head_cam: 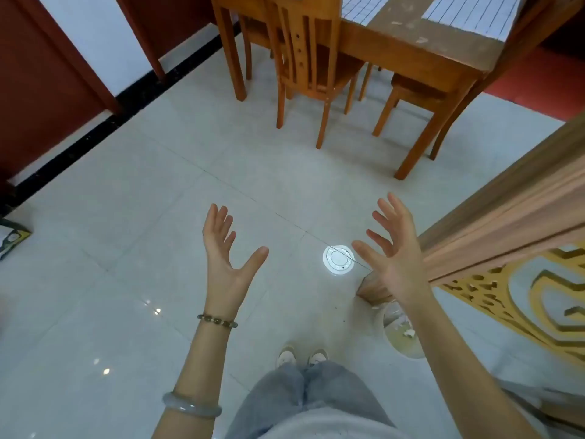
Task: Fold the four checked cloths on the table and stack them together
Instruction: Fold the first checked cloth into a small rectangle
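Note:
My left hand [224, 248] and my right hand [392, 248] are raised in front of me over the tiled floor, palms facing each other, fingers spread, holding nothing. Far ahead stands a wooden table [411, 52]. Two white checked cloths lie flat on its top, one [364, 7] at the left and one [474, 12] at the right, both cut off by the frame's upper edge. Both hands are well short of the table. No other cloths are in view.
A wooden chair [304, 58] is pushed in at the table's left, a stool [411, 90] under its near side. A carved wooden partition [512, 217] runs along the right, with a white bin [402, 331] at its foot. My feet [302, 356] stand on pale tiles.

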The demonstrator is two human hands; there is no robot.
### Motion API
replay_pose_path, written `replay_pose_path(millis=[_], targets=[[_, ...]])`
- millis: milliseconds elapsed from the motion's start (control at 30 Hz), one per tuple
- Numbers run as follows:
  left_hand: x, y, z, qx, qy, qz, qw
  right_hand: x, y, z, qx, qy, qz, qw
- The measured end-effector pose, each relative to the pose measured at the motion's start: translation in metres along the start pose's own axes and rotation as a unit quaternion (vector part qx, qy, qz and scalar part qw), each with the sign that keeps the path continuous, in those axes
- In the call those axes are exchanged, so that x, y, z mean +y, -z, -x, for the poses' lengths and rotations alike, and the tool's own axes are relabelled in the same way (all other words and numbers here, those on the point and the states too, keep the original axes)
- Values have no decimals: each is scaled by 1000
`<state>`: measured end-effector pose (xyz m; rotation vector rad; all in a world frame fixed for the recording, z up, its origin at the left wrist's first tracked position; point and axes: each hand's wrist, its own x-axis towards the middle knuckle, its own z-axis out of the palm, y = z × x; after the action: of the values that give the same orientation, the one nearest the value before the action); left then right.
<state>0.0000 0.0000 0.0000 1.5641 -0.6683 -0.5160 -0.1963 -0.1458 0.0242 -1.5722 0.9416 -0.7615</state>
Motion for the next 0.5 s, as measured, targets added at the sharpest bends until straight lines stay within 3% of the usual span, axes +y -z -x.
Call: replay_pose_path(millis=[500], targets=[[-8, 16, -50, 90, 3, -10, 996, 11, -43, -87, -112, 3, -11, 994]])
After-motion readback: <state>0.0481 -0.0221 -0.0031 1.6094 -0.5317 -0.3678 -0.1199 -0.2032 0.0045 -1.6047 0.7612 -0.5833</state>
